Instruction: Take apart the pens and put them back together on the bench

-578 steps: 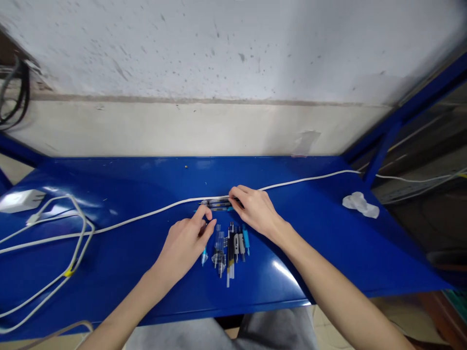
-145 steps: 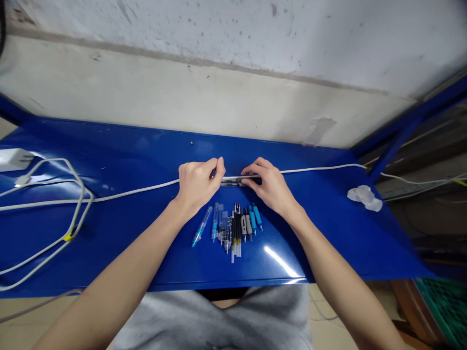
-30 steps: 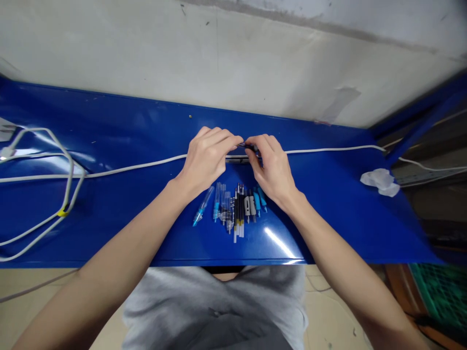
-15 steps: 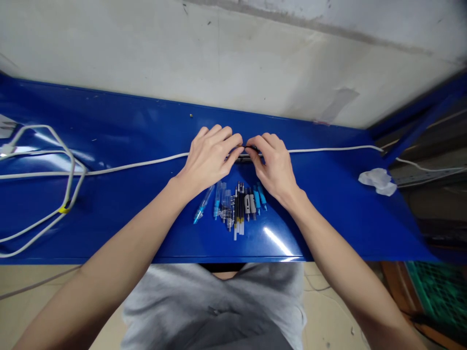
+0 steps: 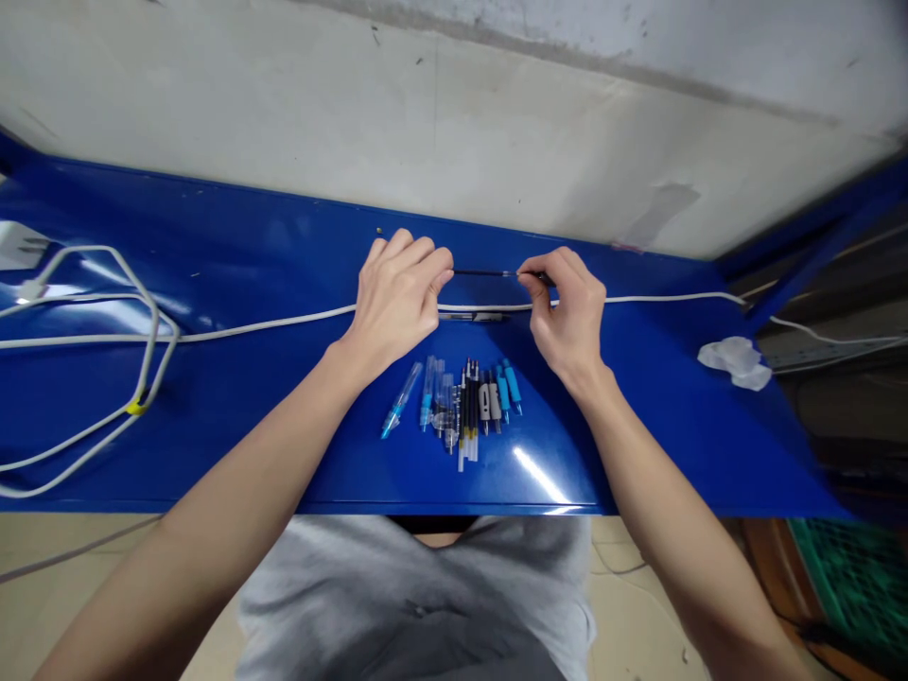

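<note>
A thin dark pen refill (image 5: 482, 273) stretches level above the blue table, its left end pinched in my left hand (image 5: 398, 298). Its tip end meets the fingers of my right hand (image 5: 573, 312), which are closed on a small dark pen part, mostly hidden. Below the hands a pen piece with a dark grip (image 5: 488, 318) lies beside the white cable. Closer to me is a row of pen parts: clear barrels with blue ends (image 5: 427, 392), several dark refills (image 5: 468, 416), grey grip sections (image 5: 489, 402) and blue grip sections (image 5: 508, 390).
A white cable (image 5: 262, 325) crosses the blue table (image 5: 234, 407) and loops at the left, by a white plug (image 5: 20, 248). Crumpled white plastic (image 5: 736, 361) lies at the right. A pale wall (image 5: 355, 104) stands behind.
My hands have moved apart, the right one going right and the left one slightly left. The dark refill now shows between them, and the pen piece below is uncovered.
</note>
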Available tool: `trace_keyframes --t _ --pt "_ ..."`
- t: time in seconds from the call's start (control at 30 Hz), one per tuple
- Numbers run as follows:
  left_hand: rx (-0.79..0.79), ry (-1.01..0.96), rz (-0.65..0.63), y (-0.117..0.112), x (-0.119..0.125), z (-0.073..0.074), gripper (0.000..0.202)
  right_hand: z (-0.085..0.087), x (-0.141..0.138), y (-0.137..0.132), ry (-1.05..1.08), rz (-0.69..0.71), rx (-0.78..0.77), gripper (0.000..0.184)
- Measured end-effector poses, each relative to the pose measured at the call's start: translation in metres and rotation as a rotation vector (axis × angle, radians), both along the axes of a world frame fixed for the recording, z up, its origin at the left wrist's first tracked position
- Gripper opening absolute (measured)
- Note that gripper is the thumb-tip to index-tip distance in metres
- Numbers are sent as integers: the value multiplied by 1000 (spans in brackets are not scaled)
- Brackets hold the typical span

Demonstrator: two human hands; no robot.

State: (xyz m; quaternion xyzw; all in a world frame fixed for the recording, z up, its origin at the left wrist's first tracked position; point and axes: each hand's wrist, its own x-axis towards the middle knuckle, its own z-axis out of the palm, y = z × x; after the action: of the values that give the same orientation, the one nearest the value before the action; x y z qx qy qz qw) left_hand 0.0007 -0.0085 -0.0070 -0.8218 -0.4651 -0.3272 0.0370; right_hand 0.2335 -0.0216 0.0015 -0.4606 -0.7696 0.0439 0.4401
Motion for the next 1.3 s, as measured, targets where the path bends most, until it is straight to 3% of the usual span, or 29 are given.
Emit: trace_keyframes --t 0.23,0.5,0.63,0.77,0.9,1.0,1.13,1.3 --pt "14 -69 54 1 -2 -1 41 0 -2 -1 113 -57 20 31" --pt "3 -85 61 1 0 -2 42 7 -8 -10 189 -65 -62 37" --pt "-3 -84 64 -1 0 -1 41 14 -10 -11 198 171 -225 34" --pt "-20 -75 73 -1 1 0 36 19 -14 -16 175 485 -535 15" --pt "-25 -82 75 -1 1 -1 33 20 -18 -23 158 601 -757 15" --pt "-30 -94 70 -2 1 -1 33 19 -20 -25 77 625 -776 17" --pt "-35 -103 65 -2 2 -1 35 17 -22 -25 -1 703 -783 5" --pt "-40 -116 61 -1 2 -1 35 15 -26 -28 -142 718 -720 7"
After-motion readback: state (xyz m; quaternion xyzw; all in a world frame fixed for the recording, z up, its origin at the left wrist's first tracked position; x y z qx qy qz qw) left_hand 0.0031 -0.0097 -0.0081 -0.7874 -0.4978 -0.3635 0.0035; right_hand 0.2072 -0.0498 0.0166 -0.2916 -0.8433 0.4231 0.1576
